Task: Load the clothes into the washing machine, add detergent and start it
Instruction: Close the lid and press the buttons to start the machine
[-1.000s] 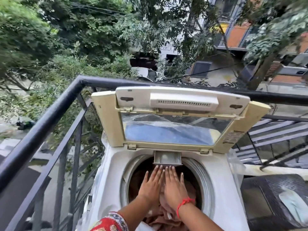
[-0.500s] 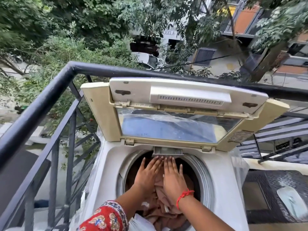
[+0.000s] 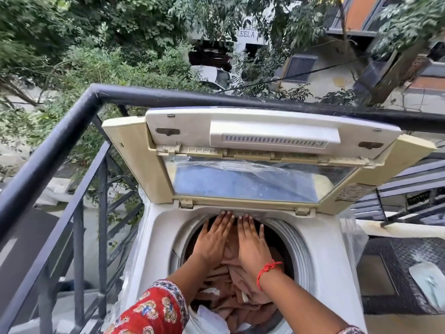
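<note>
A white top-loading washing machine (image 3: pixel 159 249) stands on a balcony with its cream lid (image 3: pixel 269 136) folded up and back. Its round drum holds a heap of tan and pink clothes (image 3: pixel 240 297), with a bit of white cloth at the near rim. My left hand (image 3: pixel 213 239) and my right hand (image 3: pixel 251 244) lie flat, palms down, side by side on the clothes inside the drum. The fingertips reach the back rim under the lid. Neither hand grips anything. A red thread circles my right wrist.
A black metal railing (image 3: pixel 72 131) runs along the left and behind the machine, with trees and a street below. To the right sits a dark woven surface (image 3: pixel 390 266) with a pale plastic item (image 3: pixel 431 283) on it.
Both hands have slid forward over the clothes towards the drum's back rim. The view has tilted down and moved closer to the machine.
</note>
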